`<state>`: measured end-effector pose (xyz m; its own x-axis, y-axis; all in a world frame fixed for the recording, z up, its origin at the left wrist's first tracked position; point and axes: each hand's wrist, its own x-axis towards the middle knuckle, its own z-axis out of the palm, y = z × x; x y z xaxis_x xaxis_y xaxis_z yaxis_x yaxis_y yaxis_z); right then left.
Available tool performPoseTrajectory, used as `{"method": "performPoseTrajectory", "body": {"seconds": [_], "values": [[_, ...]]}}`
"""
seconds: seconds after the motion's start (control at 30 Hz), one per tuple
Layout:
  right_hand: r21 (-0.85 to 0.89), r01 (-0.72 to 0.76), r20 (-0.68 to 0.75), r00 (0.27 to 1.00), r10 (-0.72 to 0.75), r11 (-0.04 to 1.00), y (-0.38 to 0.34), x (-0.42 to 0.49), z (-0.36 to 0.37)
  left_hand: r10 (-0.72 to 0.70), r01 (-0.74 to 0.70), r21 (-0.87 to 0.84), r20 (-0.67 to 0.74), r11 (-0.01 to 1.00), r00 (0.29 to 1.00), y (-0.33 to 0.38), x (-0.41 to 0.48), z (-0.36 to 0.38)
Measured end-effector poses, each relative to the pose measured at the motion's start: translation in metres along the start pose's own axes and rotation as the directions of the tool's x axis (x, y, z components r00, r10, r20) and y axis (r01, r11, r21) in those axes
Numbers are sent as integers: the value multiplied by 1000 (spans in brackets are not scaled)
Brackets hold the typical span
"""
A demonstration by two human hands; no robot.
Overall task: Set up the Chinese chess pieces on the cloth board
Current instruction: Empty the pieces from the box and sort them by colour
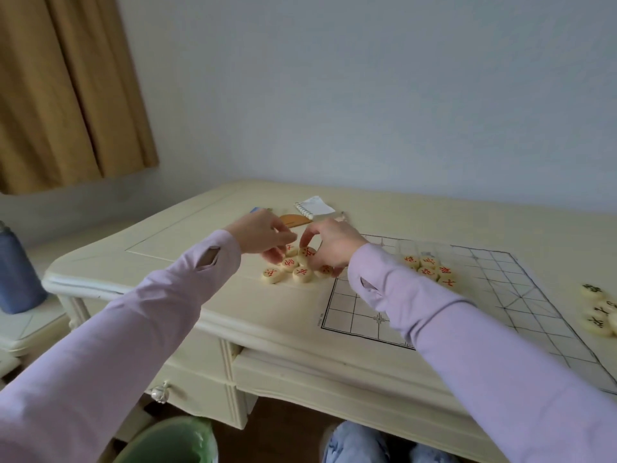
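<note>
- The left hand and the right hand meet, fingertips nearly touching, over a heap of round cream chess pieces with red characters; the heap lies on the cream-painted worktop, directly beneath the fingers
- The right hand's forefinger and thumb curl round the topmost red-character piece of the heap and pinch it
- The left hand's fingers are bent over the heap's far left side; blur hides whether they grasp anything, so I cannot tell
- The white cloth board with a black grid spreads to the right of the heap, partly under the right lilac sleeve; a second cluster of red-character pieces sits on it just beyond the right wrist
- A group of cream pieces with dark characters lies well to the right of both hands, past the board's edge
- Just beyond the hands lie a small white spiral notebook and a half-round wooden protractor; a blue bottle stands far to the left of the left arm
</note>
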<state>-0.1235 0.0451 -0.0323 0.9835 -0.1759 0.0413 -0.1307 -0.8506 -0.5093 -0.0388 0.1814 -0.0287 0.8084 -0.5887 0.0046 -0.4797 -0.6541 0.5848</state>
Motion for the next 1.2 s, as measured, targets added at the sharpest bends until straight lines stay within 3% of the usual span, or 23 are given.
{"method": "performPoseTrajectory", "body": {"seconds": [0.07, 0.23, 0.43, 0.7, 0.83, 0.97, 1.1, 1.2], "values": [[-12, 27, -2, 1000, -27, 1000, -7, 7, 4, -13, 23, -170, 61, 985, 998, 5, 1, 2], [-3, 54, -47, 997, -54, 999, -14, 23, 10, -101, 100, -232, 9, 968, 995, -11, 10, 2], [-15, 10, -94, 996, -11, 1000, -12, 44, 12, -273, 270, -89, -19, 959, 962, -33, 20, -5], [-99, 30, -76, 996, -38, 995, -13, 63, 24, -324, 323, 58, 18, 945, 946, -37, 23, 0], [-81, 41, -69, 997, -46, 996, -9, 65, 28, -314, 315, 122, -28, 941, 949, -32, 22, -1], [-22, 43, -86, 995, -45, 999, -6, 63, 24, -226, 258, 150, -204, 954, 953, -19, 24, -3], [33, 45, -204, 978, -37, 998, -2, 53, 1, -88, 75, -52, -351, 996, 932, 2, 24, 1], [58, -4, -242, 970, 18, 998, 10, 39, -25, -12, -33, -145, -295, 989, 955, 25, 20, 17]]}}
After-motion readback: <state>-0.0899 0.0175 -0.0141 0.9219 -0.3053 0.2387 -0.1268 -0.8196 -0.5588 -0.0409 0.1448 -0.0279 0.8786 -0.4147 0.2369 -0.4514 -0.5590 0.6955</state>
